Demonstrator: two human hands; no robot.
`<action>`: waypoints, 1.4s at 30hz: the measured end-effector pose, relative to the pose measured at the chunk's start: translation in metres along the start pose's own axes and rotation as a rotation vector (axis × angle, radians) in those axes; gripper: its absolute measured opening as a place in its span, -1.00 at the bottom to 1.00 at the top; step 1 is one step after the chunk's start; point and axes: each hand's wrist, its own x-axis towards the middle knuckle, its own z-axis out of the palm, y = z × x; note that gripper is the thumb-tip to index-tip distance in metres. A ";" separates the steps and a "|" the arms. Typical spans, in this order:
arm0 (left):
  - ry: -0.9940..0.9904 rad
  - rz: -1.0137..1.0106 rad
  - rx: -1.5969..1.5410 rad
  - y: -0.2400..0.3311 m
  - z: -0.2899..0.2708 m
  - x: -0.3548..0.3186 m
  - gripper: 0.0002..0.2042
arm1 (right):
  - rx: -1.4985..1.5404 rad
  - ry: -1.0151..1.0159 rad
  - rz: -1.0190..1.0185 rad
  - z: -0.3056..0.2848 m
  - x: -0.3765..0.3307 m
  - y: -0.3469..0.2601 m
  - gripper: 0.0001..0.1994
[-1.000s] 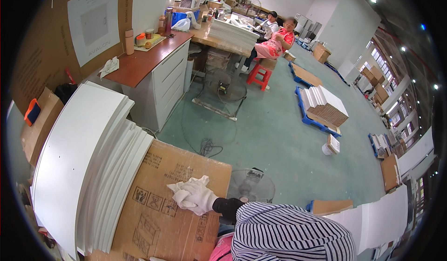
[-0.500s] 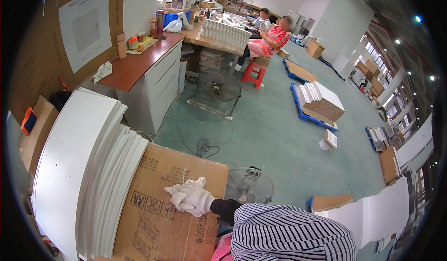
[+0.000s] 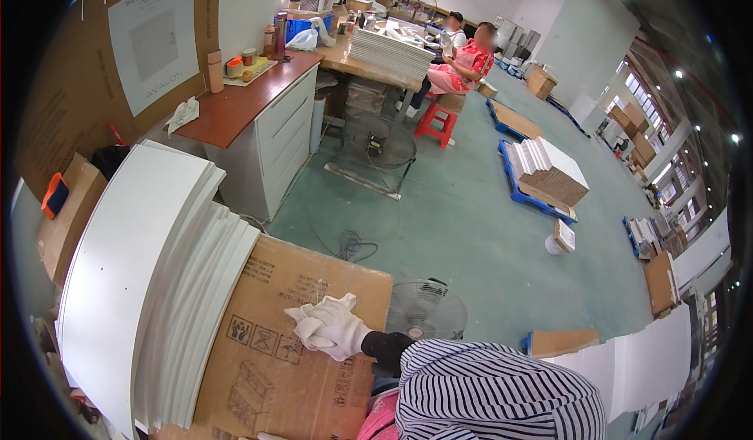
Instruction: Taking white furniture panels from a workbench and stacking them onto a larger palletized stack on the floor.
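My right hand [image 3: 345, 336], in a white glove with a dark cuff and a striped sleeve, rests on a large brown cardboard box [image 3: 306, 393]. Its fingers are bunched around a crumpled white cloth [image 3: 314, 322], which lies against the box top; glove and cloth partly blend together. Left of the hand, a stack of white panels [image 3: 149, 260] stands on the same cardboard, its edges fanned toward me. My left hand does not show plainly. A small white tip peeks in at the lower edge, too little to identify.
A floor fan [image 3: 426, 310] stands just beyond the box, another fan [image 3: 376, 146] farther off, with a coiled cable [image 3: 353, 245] on the floor. A red-topped cabinet [image 3: 243, 99] is at left. Two people sit by a worktable [image 3: 337, 56]. Panels on a blue pallet [image 3: 549, 175] and a white bucket [image 3: 560, 238] stand right.
The whole view has shifted slightly right and down. My right hand keeps its place on the box with the cloth. A small white tip has appeared at the lower edge.
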 end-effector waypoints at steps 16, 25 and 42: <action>0.059 0.038 -0.018 0.002 -0.006 -0.001 -0.54 | -0.101 -0.076 -0.003 0.007 -0.009 0.008 -0.57; 0.025 0.010 -0.017 0.001 -0.006 0.000 -0.54 | -0.097 -0.096 -0.003 0.011 -0.009 0.010 -0.57; 0.047 0.033 -0.046 0.000 -0.006 0.000 -0.54 | -0.078 -0.072 -0.002 0.014 -0.013 0.012 -0.51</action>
